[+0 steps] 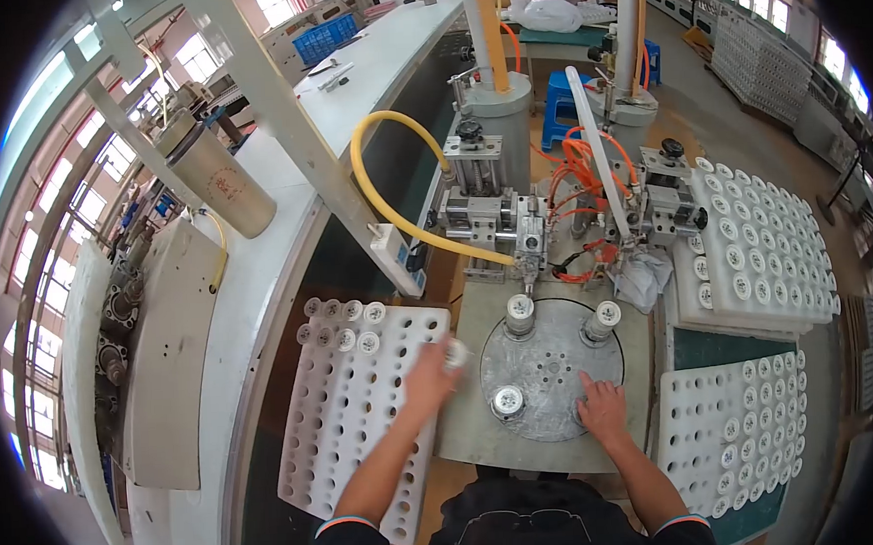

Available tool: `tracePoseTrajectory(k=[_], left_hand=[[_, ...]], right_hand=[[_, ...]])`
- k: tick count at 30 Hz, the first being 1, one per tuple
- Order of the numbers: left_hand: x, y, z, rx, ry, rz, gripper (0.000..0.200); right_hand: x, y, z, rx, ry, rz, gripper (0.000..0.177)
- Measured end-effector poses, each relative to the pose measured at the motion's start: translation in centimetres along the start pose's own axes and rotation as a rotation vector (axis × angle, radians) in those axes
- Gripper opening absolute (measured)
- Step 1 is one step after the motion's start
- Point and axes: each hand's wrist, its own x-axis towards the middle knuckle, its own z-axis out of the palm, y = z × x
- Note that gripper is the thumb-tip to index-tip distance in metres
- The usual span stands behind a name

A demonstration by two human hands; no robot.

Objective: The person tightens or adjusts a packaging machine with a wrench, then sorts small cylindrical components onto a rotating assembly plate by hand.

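Observation:
My left hand is closed on a small white round part, held over the right edge of the left white tray. Several similar white-capped parts stand in that tray's far-left holes. My right hand is over the lower right rim of a round metal turntable, its fingers stretched out and slightly apart. It hides the spot beneath it. Three white-topped cylindrical parts stand upright on the turntable: one at the back, one at the right, one at the front left.
A clamp machine with a yellow hose and orange tubes stands behind the turntable. At right are a partly filled white tray and stacked full trays. A long white bench runs along the left.

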Motion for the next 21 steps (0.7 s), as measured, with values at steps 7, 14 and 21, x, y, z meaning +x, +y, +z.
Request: tracePoseTrajectory(k=[7,14,21], left_hand=[[6.9,-7.5,-4.9,0.249,0.036,-0.270,0.062],[6.7,-8.8,-0.2,0.453,-0.033,-0.233,0.101],[6.2,-16.9,1.7,0.356,0.055,-0.027,0.097]], right_hand=[[-0.2,-1.3,-2.4,0.149,0.109,0.086,0.064],[-7.5,1.5,-3.5,0.200,0.300,0.501,0.049],[-16.7,11.8,-8.4,-0.093,0.616,0.964,0.040]])
